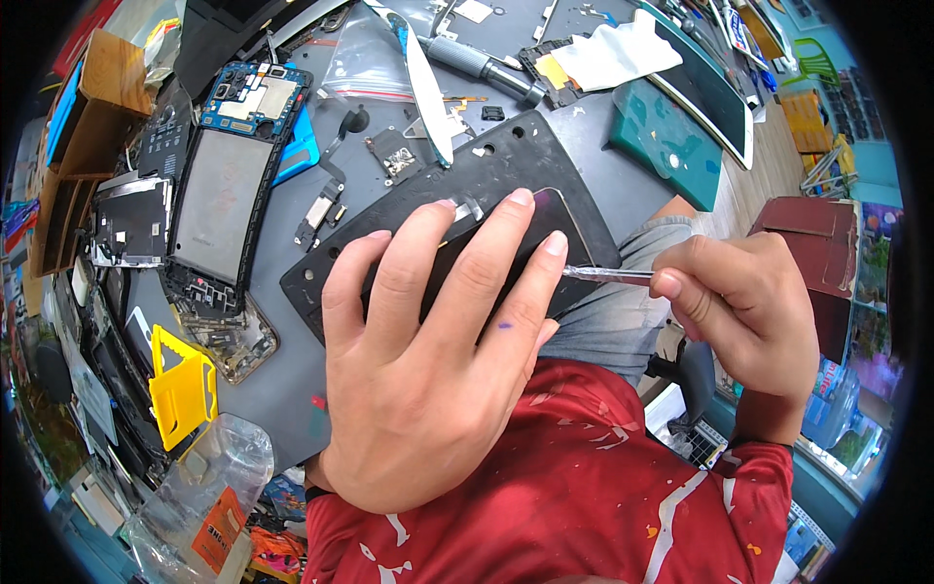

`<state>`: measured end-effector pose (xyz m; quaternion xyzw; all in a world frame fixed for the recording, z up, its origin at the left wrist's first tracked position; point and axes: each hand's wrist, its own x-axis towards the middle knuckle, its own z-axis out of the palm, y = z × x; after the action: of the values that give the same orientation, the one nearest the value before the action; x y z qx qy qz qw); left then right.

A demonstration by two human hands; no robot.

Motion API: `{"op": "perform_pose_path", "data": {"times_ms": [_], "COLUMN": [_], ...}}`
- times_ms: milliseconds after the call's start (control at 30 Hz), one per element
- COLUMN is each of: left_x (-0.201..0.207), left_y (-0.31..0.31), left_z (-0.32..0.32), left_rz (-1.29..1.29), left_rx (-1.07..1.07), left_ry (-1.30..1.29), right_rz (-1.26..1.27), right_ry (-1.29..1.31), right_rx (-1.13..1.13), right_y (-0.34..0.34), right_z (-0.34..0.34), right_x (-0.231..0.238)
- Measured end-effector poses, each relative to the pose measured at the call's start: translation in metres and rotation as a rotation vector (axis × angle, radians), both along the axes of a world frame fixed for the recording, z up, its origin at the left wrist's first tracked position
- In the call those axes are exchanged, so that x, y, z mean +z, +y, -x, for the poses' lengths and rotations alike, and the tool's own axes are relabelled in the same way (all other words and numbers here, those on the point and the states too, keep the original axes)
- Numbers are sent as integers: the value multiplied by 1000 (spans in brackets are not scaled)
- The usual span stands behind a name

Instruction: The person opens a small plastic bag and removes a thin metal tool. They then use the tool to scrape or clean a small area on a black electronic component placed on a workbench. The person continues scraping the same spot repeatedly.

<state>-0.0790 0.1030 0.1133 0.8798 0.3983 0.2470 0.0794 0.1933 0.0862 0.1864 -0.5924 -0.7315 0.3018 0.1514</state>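
The phone [545, 229] was a dark, glossy slab with rounded corners, lying flat on a black work mat [506, 161] near the bench's front edge, most of it covered by the left hand [428, 360]. That hand lay spread wide and flat on it, four fingertips pressing down near its far edge. The right hand [744, 307] was pinched shut on a thin metal pry tool [608, 275], whose tip met the phone's right edge just beside the left little finger (whether it had entered the seam I could not tell).

Toward the bench's left edge lay an opened phone frame [219, 209] with a grey panel and a blue circuit board [255, 97] at its far end. A yellow plastic opening card [180, 389] sat near the front left corner, beside a crumpled clear bag [199, 496]. Beyond the mat lay a screwdriver with a knurled grey handle [482, 66], a white cloth [618, 54] and a teal block [666, 141]. Small loose parts [394, 156] were scattered just beyond the mat.
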Motion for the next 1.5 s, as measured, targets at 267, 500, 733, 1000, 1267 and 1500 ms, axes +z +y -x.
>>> {"op": "perform_pose_path", "data": {"times_ms": [267, 500, 733, 1000, 1267, 1500], "left_x": [2, 2, 2, 4, 5, 5], "left_y": [0, 0, -1, -1, -1, -1], "left_z": [2, 2, 2, 2, 2, 1], "left_rz": [40, 45, 49, 56, 62, 63], "left_rx": [-12, -9, -8, -10, -9, -8], "left_ry": [29, 33, 36, 43, 49, 39], "right_rz": [71, 83, 92, 119, 140, 154], "right_ry": [1, 4, 19, 28, 54, 56], "right_rx": [23, 35, 55, 69, 63, 59], "right_y": [10, 12, 15, 19, 19, 19], "right_z": [-5, -7, -11, -15, -19, -19], "right_x": [4, 6, 5, 7, 4, 4]}}
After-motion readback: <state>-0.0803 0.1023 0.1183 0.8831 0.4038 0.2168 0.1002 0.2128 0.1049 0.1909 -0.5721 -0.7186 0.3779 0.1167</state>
